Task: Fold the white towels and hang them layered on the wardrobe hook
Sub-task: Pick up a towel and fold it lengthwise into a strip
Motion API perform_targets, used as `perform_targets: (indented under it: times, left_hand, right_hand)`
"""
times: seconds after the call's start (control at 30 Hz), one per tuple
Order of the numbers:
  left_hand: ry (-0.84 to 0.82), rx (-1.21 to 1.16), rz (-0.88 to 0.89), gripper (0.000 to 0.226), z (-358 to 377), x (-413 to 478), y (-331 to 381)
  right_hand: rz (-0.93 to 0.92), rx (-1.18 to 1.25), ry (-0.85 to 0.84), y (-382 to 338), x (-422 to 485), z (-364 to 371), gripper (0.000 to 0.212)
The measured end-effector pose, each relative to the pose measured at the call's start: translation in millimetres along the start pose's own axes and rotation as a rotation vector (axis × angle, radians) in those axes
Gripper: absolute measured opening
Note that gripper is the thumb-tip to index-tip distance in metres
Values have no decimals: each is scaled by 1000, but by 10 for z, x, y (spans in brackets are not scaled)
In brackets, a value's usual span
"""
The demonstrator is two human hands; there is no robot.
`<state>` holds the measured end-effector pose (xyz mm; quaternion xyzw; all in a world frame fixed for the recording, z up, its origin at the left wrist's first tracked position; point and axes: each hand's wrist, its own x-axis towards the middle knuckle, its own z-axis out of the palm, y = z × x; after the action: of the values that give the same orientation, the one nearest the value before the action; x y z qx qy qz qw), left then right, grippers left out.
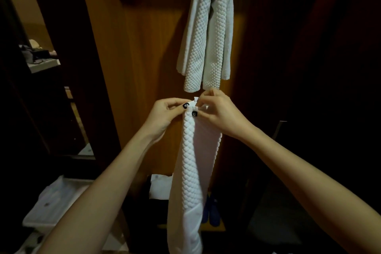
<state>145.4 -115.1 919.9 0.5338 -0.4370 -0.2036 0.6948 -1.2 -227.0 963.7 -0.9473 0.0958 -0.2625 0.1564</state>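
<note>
A folded white waffle-textured towel (206, 33) hangs draped over the wardrobe hook at the top, its ends reaching down to just above my hands. The hook itself is hidden under it. A second white towel (193, 163) hangs long and narrow below my hands, folded lengthwise. My left hand (165, 115) pinches its top corner from the left. My right hand (220, 113) pinches the top edge from the right, right beside the left hand.
The wooden wardrobe panel (140, 51) stands behind the towels. A white tray (51, 206) with folded white items sits at the lower left. Dark blue slippers (212, 210) lie on the wardrobe floor below. A dark doorway opens at the left.
</note>
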Motion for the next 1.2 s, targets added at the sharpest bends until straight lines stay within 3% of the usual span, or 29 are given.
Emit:
perform_targets:
  times: [0.27, 0.5, 0.67, 0.8, 0.9, 1.03, 1.1, 1.17, 1.2]
  left_hand:
    - [-39, 135, 81, 19, -56, -167, 140]
    - [-19, 200, 115, 34, 12, -265, 117]
    - [89, 71, 42, 32, -117, -236, 18]
    - [45, 61, 18, 31, -226, -187, 39]
    - [127, 182, 149, 27, -142, -157, 189]
    - [430, 344, 596, 27, -128, -26, 508]
    - [467, 345, 540, 25, -144, 189, 606]
    - [444, 372, 355, 20, -128, 284, 557]
    - [450, 383, 321, 20, -140, 292, 499]
  right_hand:
    - [37, 62, -73, -87, 58, -10, 17]
    - [-21, 109, -14, -72, 45, 4, 16]
    - [-55, 12, -202, 196, -3, -194, 24]
    - [-95, -83, -293, 267, -167, -189, 29]
    - [-200, -77, -142, 73, -91, -215, 33]
    - [-408, 49, 241, -260, 168, -479, 36]
    - [-306, -27, 259, -307, 422, -546, 38]
    - [-95, -150, 109, -272, 587, -475, 41]
    - [-81, -145, 91, -215, 621, -408, 43]
